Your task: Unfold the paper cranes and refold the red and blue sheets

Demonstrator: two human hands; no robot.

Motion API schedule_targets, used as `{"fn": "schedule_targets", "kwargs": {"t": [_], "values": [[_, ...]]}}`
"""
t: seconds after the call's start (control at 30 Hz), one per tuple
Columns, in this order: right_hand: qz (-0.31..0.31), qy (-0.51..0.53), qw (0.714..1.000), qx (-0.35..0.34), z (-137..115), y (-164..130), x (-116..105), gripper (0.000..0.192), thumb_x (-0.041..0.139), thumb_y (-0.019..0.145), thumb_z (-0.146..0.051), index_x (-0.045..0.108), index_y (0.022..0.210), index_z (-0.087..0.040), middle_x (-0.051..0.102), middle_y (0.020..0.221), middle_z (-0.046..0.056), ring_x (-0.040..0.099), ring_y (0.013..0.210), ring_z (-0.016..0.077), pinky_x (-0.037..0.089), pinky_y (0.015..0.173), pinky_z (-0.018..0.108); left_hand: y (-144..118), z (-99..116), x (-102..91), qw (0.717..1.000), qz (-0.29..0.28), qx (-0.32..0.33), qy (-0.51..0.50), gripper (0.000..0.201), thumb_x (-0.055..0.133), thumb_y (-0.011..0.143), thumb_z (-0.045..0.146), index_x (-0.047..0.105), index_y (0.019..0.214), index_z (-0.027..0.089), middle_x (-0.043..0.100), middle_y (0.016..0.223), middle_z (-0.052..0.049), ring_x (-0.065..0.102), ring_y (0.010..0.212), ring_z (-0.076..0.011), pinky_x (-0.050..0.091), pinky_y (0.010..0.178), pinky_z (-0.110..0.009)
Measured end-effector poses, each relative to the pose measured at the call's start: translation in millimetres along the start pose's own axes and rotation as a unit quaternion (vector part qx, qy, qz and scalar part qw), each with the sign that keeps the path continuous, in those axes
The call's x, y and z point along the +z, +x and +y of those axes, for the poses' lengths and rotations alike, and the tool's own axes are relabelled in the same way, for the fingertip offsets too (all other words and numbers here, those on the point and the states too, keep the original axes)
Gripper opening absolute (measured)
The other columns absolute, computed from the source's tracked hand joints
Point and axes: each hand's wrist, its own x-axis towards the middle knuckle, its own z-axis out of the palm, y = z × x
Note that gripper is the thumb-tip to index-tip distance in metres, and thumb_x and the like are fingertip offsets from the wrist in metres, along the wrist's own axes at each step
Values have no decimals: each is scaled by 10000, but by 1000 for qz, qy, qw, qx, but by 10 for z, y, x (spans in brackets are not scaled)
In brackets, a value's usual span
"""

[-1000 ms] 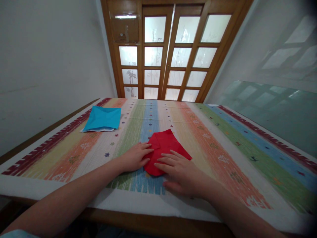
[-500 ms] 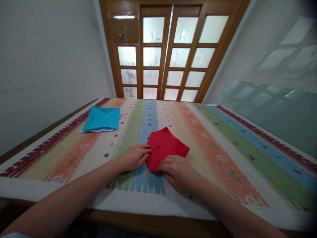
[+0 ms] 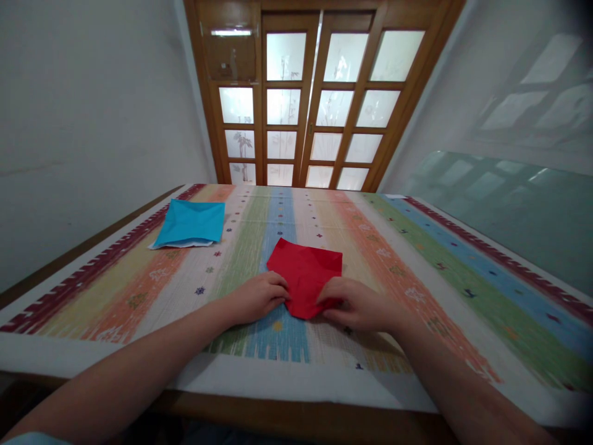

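With the left hand pressing flat and the right hand pinching the red paper, creases seem best kept sharp and aligned on the counter.

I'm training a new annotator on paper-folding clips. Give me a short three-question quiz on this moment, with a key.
1. True or false: both hands touch the red paper.
2. Which sheet lies untouched at the far left of the striped tablecloth? A) blue paper B) green paper C) yellow paper
3. Fill in: the left hand and right hand sit at the red paper's ____ edge, the one closest to the person.

Key:
1. True
2. A, the blue paper
3. Near
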Motion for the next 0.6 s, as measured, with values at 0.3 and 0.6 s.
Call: {"fn": "schedule_targets", "kwargs": {"t": [0.3,0.6], "values": [[-12,53,995,85,100,52,27,282,562,964,-357,746,845,-180,732,796,34,615,683,153,460,654,271,7,42,79,999,-14,-20,25,436,635,952,338,602,1367,209,539,1484,-132,493,1382,-264,377,1166,-459],[87,-83,979,165,120,157,197,185,691,896,-340,666,786,-194,711,799,45,603,676,172,395,614,285,6,118,42,1000,-30,3,-2,473,705,895,359,629,1340,216,553,1469,-127,507,1365,-278,374,1163,-449]]}}
